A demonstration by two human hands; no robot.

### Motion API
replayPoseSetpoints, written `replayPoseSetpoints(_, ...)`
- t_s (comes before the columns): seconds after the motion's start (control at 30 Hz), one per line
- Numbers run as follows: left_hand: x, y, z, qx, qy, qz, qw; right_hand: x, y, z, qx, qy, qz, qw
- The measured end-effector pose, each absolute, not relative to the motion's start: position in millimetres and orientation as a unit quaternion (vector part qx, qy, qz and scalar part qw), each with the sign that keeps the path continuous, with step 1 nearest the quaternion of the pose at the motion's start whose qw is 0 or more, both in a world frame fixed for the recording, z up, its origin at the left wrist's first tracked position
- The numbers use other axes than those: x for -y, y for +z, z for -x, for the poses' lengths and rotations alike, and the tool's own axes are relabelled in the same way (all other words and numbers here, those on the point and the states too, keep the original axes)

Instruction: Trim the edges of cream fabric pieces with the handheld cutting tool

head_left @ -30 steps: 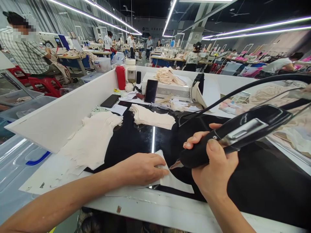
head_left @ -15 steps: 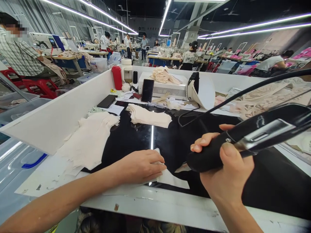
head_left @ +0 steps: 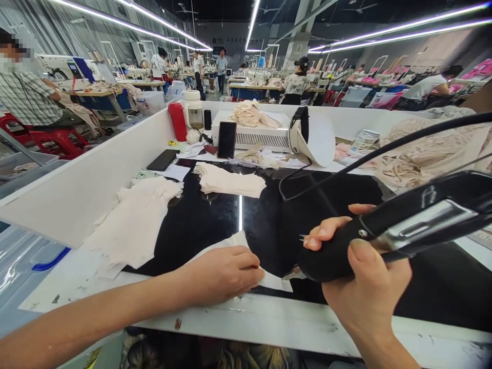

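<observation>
Near the front edge of the black tabletop, my left hand [head_left: 226, 271] lies on a cream fabric piece [head_left: 274, 281], fingers pressed together on it. My right hand [head_left: 365, 277] is wrapped round a black corded handheld tool [head_left: 388, 225]. The tool's pointed metal tip is beside the fabric's right end; whether they touch is unclear. A stack of cream pieces [head_left: 230, 182] lies farther back, and a larger pile of cream pieces [head_left: 134, 220] is at the left.
Behind the black surface stand a phone [head_left: 227, 140], a white vented box [head_left: 261, 139], a red bottle [head_left: 177, 121] and a white visor [head_left: 317, 138]. A black cable [head_left: 369, 154] arcs over the right side. Bundled fabric [head_left: 426, 146] lies back right. Other people sit or stand beyond.
The camera view has shifted slightly. The fabric under my left hand now shows more behind the hand. The tool's tip has come closer to the fabric's right end.
</observation>
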State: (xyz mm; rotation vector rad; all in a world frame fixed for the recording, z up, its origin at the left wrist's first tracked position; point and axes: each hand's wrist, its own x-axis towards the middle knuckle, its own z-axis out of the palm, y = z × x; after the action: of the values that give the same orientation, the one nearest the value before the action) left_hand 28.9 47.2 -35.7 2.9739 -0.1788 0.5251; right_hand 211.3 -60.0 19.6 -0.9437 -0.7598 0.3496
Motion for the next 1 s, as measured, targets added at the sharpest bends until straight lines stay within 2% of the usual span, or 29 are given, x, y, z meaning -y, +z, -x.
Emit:
replayPoseSetpoints(0.4,-39,-34,-26,0.078,0.178,-0.979,0.062,53,26,-199,0.369,0.202,0.402,0.813)
replayPoseSetpoints(1.0,-34,-35,-26,0.023,0.182,-0.980,0.076,44,22,-194,0.367,0.200,0.404,0.813)
